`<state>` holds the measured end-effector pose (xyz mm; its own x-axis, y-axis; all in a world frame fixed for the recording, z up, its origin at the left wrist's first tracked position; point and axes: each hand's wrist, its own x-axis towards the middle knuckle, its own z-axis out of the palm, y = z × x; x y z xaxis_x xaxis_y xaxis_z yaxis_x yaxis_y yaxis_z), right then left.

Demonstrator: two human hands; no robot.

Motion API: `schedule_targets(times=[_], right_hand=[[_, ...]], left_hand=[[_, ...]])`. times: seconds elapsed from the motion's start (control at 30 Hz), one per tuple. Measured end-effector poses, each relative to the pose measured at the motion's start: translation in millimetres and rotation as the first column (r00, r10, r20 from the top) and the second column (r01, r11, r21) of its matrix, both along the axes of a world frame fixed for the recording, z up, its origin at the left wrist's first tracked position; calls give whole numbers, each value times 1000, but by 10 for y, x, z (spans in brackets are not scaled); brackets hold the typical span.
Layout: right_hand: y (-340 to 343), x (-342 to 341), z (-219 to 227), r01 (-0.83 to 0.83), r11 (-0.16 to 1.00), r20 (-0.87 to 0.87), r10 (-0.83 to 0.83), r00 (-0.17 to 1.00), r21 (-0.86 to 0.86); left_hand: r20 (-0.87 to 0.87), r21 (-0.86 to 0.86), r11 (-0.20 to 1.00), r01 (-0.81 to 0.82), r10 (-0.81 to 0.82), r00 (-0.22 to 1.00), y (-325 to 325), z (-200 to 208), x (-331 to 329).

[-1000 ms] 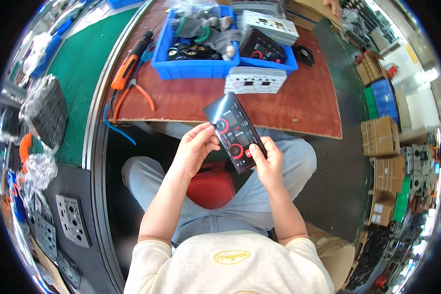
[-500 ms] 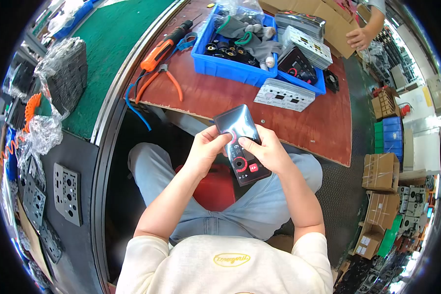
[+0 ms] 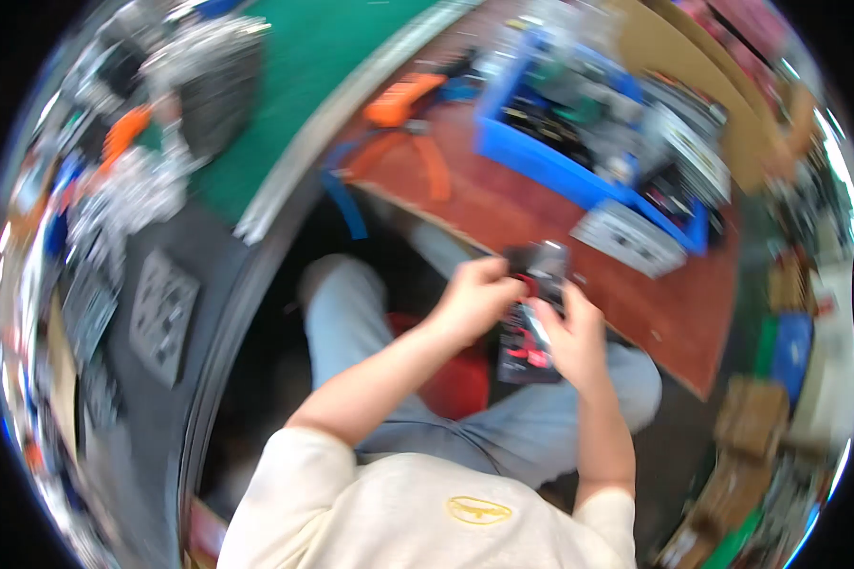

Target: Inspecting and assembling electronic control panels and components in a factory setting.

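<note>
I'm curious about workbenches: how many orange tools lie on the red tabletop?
2: an orange power tool at the left of the red tabletop, and orange-handled pliers beside it. Others could be hidden in the blue bin.

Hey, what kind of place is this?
Likely a factory or assembly workshop: a blue bin of small parts, orange-handled pliers on the worktable, and a flat grey panel at left.

A cream top [image 3: 389, 517] is worn, with 2 short sleeves [image 3: 304, 465]. 1 yellow oval marking [image 3: 479, 510] is set on its front, inner detail blurred. Pale blue, denim-like trousers [image 3: 531, 441] are worn below.
</note>
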<state>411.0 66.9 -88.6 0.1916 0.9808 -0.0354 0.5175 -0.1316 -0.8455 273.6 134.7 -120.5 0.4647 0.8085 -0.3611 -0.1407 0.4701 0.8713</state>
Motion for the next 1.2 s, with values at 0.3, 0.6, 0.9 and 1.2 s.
schedule_targets(times=[0.3, 0.6, 0.9, 1.2], right_hand=[[-69, 121, 3, -104, 994, -387, 78, 919, -45], [-75, 62, -20, -149, 984, -645, 55, 762, -93], [353, -80, 267, -255, 961, -431, 187, 883, -104], [1156, 289, 324, -440, 840, 161, 505, 848, -316]], left_hand=[[444, -233, 945, 229, -106, 889, -34, -177, -89], [630, -284, 916, 283, -45, 775, -147, -180, -326], [-10, 160, 985, -65, 68, 998, -67, 10, -604], [510, -285, 954, 93, 69, 857, -73, -271, -674]])
